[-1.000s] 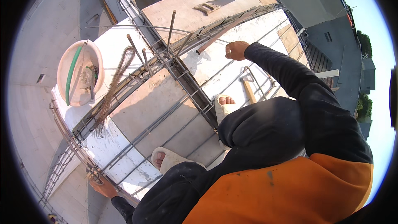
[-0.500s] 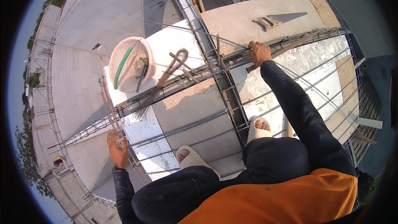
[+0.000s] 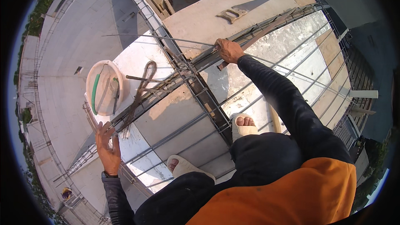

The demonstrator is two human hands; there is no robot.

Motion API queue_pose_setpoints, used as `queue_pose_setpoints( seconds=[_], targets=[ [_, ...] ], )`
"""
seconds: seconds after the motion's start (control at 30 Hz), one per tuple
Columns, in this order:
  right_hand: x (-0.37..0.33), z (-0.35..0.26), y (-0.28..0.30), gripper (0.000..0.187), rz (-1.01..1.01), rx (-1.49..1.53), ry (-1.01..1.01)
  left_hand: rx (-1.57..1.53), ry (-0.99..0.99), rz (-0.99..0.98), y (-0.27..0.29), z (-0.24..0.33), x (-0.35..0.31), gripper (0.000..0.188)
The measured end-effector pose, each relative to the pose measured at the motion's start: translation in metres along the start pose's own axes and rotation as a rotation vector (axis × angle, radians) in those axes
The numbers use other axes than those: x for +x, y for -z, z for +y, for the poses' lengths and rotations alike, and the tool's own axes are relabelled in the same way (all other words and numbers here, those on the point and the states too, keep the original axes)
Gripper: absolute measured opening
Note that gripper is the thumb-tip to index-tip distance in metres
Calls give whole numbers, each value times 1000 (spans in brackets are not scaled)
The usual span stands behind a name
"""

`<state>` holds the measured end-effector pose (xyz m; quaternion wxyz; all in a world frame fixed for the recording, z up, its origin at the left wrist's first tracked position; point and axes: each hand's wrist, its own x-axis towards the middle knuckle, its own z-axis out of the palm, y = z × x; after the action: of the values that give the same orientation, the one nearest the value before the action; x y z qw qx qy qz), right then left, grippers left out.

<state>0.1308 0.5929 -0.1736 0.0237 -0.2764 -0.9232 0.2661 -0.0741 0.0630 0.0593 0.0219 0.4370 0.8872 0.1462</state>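
Left hand point(image 3: 108, 149) is loosely open at the left edge of the boards, beside the bars there, its fingers spread and thumb apart; whether the palm covers anything cannot be told. Just beyond it stands a pale bucket point(image 3: 106, 93) with a green hose point(image 3: 95, 96) inside. Next to the bucket lies a wire bundle point(image 3: 140, 93), looped at the top and splayed at the bottom.

Farther right, the right hand point(image 3: 229, 51) is closed around a long thin rod point(image 3: 187, 41), which reaches well out to the left, passes through the fist and runs on to the right above the sleeve. Beyond that hand a saw point(image 3: 243, 9) lies flat on a beige board point(image 3: 200, 18). A brown strip point(image 3: 260, 37) lies close to the fist, and a wooden handle point(image 3: 274, 117) shows beside the sleeve.

Gripped in only one fist, the rod could swing or snag on the crossing bars, its length being the likely cause. A dipping end might knock the loose saw. Toes bare in open sandals point(image 3: 186, 168) could stub on the bars if a foot shifts.

Counted: two hands, two sandals, one held rod, one bucket, one hose, one wire bundle, one saw, one brown strip, one wooden handle. The bars overlap too much to count.
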Motion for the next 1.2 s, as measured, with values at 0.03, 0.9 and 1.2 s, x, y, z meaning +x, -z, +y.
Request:
queue_pose_setpoints(
  seconds=[0.03, 0.9, 1.2],
  targets=[
    [3, -10, 4, 27, -27, -27, 34, -4, -51, 18, 4, 4, 9, 20],
    [-67, -51, 151, 38, -159, 170, 98, 207, -474, -662, -93, 273, 292, 38],
    [-112, -61, 156, 47, 171, 254, 55, -105, -500, -839, -103, 252, 290, 34]
  ],
)
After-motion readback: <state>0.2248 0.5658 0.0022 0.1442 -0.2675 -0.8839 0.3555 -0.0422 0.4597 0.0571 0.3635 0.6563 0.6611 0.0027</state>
